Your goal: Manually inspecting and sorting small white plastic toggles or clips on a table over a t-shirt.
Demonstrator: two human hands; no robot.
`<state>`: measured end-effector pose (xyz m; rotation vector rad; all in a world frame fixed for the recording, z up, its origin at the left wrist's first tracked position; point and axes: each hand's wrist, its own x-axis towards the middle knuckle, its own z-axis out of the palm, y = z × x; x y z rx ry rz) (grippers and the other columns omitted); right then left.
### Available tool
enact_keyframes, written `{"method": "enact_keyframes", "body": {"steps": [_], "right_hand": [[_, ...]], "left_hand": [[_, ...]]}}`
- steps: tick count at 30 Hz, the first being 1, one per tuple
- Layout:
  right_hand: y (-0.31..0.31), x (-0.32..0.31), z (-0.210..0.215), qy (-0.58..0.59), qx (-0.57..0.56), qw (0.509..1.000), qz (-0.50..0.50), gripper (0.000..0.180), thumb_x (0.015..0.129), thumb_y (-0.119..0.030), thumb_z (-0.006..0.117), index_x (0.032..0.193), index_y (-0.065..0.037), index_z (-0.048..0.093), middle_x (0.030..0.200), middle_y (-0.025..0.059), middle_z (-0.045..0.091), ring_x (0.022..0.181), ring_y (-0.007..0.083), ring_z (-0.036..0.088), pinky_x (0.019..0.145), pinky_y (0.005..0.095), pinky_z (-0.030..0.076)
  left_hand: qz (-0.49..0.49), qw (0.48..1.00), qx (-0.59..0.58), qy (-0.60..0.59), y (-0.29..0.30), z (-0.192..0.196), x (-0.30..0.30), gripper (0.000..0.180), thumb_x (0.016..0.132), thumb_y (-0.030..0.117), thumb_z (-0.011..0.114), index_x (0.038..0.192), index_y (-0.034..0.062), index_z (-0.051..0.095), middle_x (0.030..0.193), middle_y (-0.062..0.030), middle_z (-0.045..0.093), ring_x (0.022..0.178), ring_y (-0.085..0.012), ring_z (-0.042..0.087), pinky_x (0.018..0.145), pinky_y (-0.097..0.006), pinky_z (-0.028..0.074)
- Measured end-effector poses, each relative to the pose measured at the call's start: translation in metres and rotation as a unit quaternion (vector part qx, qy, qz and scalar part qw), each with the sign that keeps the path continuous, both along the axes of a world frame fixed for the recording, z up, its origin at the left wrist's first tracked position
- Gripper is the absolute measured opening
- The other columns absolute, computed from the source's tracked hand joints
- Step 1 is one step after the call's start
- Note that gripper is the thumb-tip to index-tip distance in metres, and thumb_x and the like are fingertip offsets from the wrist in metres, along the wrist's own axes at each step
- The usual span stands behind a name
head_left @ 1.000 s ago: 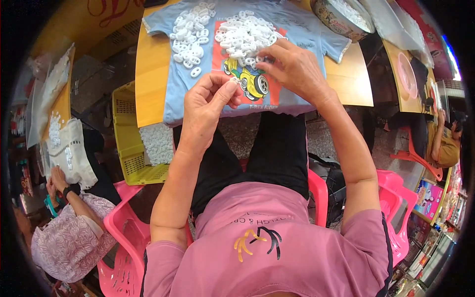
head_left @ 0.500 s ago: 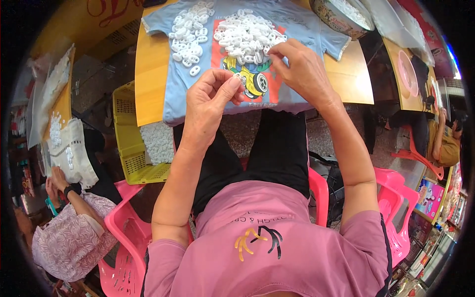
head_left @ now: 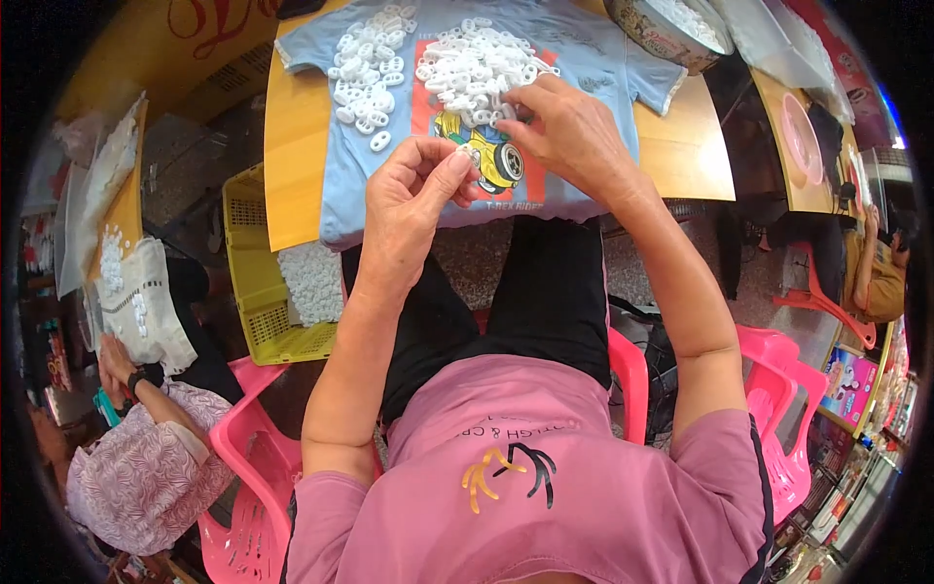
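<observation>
My left hand (head_left: 420,183) is closed in a pinch above the near part of a blue printed T-shirt (head_left: 375,200). Between its thumb and forefinger shows a small white plastic piece (head_left: 465,153), partly covered by the fingertips. My right hand (head_left: 574,131) reaches to the near right edge of a heap of white oval plastic pieces (head_left: 477,63), many with two holes. Its thumb and forefinger are apart, with white pieces around the tips. Left of the heap lies a looser group of the same pieces (head_left: 368,68), one piece (head_left: 380,141) sitting nearest me.
The shirt covers a wooden table (head_left: 297,185). A printed round tin (head_left: 671,44) of white pieces stands at the far right. A yellow crate (head_left: 255,292) and a bag of white pieces (head_left: 311,282) are below left. Pink chairs (head_left: 258,467) and a co-worker (head_left: 146,467) are at left.
My right hand has moved left and slightly down along the heap's near edge, its thumb nearer the pieces. My left hand keeps its pinch in place.
</observation>
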<state>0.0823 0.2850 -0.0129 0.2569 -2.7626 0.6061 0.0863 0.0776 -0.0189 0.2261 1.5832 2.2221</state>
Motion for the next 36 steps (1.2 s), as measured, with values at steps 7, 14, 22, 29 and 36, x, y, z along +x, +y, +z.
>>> {"method": "enact_keyframes", "body": {"steps": [7,14,22,29,36], "right_hand": [[0.006,-0.001,-0.012,0.038,-0.038,0.999,0.007,0.021,0.084,-0.017,0.068,0.101,-0.005,0.068,0.089,0.012,0.064,0.075,0.0269,0.064,0.067,0.0361,0.049],[0.0,0.017,0.011,-0.15,-0.498,0.853,0.039,0.026,0.091,-0.016,0.066,0.114,-0.004,0.064,0.083,0.0004,0.062,0.067,0.0037,0.053,0.057,0.0204,0.043],[-0.012,0.039,0.012,-0.143,-0.632,0.761,0.027,0.028,0.091,-0.013,0.066,0.115,-0.001,0.058,0.085,0.0041,0.065,0.063,0.005,0.054,0.055,0.0193,0.044],[-0.018,0.044,0.008,-0.102,-0.635,0.765,0.012,0.028,0.091,-0.019,0.067,0.108,0.002,0.061,0.08,0.005,0.064,0.058,0.006,0.054,0.048,0.0211,0.044],[-0.015,0.047,0.018,-0.149,-0.668,0.729,0.027,0.031,0.091,-0.019,0.066,0.114,0.002,0.061,0.084,0.0041,0.064,0.065,0.0069,0.057,0.054,0.0213,0.048]], "left_hand": [[0.001,1.0,0.009,-0.005,0.0,-0.001,0.0,0.012,0.093,0.012,0.062,0.097,0.0008,0.06,0.085,-0.0058,0.065,0.073,-0.0104,0.061,0.068,-0.024,0.049],[0.002,1.0,0.012,0.007,0.009,0.006,0.003,0.012,0.093,0.011,0.063,0.097,0.0004,0.06,0.087,-0.0062,0.065,0.074,-0.0105,0.062,0.068,-0.024,0.05],[0.033,0.991,0.116,0.059,0.027,0.01,0.009,0.009,0.093,0.007,0.061,0.098,0.0006,0.059,0.114,-0.0134,0.063,0.094,-0.012,0.061,0.08,-0.026,0.051],[0.029,0.991,0.082,0.097,0.027,0.007,0.012,0.008,0.093,0.006,0.06,0.099,0.0009,0.058,0.112,-0.0107,0.063,0.094,-0.0102,0.058,0.083,-0.025,0.048],[0.009,0.987,0.074,0.14,0.029,0.01,0.018,0.008,0.094,0.006,0.06,0.1,0.0004,0.059,0.11,-0.0087,0.062,0.093,-0.0086,0.056,0.08,-0.023,0.047]]}}
